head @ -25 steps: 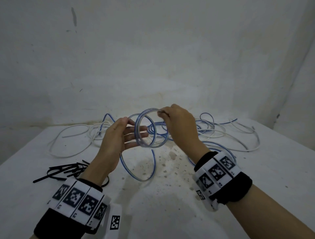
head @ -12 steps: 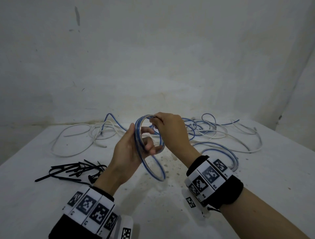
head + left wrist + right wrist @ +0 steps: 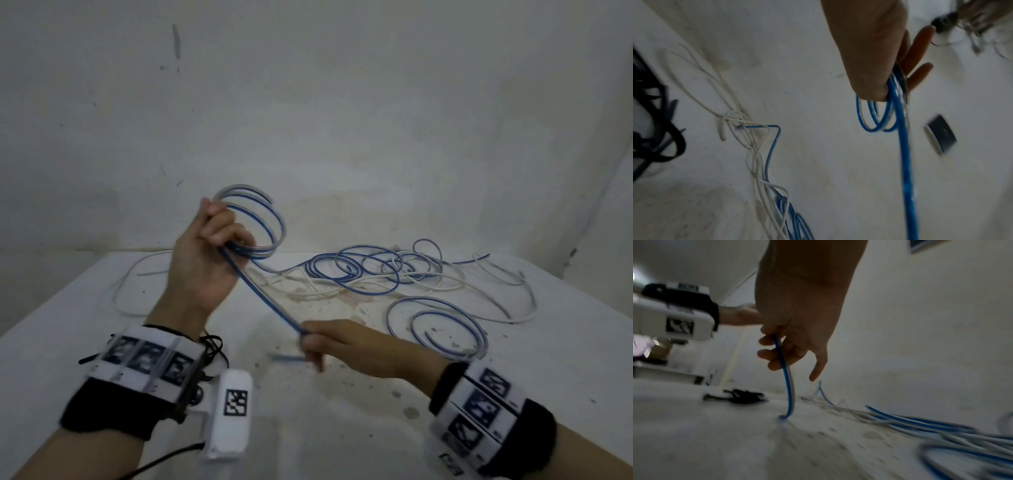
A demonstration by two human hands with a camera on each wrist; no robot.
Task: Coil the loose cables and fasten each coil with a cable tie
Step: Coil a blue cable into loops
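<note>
My left hand (image 3: 222,236) is raised above the table and grips a small coil (image 3: 255,219) of blue-striped cable, a few loops wide. From that fist a straight run of the same cable (image 3: 267,294) slants down to my right hand (image 3: 308,339), which pinches it low over the table; the free end (image 3: 286,358) sticks out to the left. In the left wrist view the loops (image 3: 875,116) hang under the thumb. In the right wrist view curled fingers (image 3: 774,353) hold the cable (image 3: 787,386). Black cable ties (image 3: 740,396) lie on the table to the left.
A tangle of blue and white cables (image 3: 376,270) lies at the back of the white table (image 3: 342,428), with blue loops (image 3: 442,325) near my right wrist. White cable (image 3: 130,291) trails at the left. The wall stands close behind; a dark flat object (image 3: 941,138) shows blurred.
The left hand has lifted the coil up and to the left. The right hand has left the top of the coil and come down toward me along the cable, drawing it straight.
</note>
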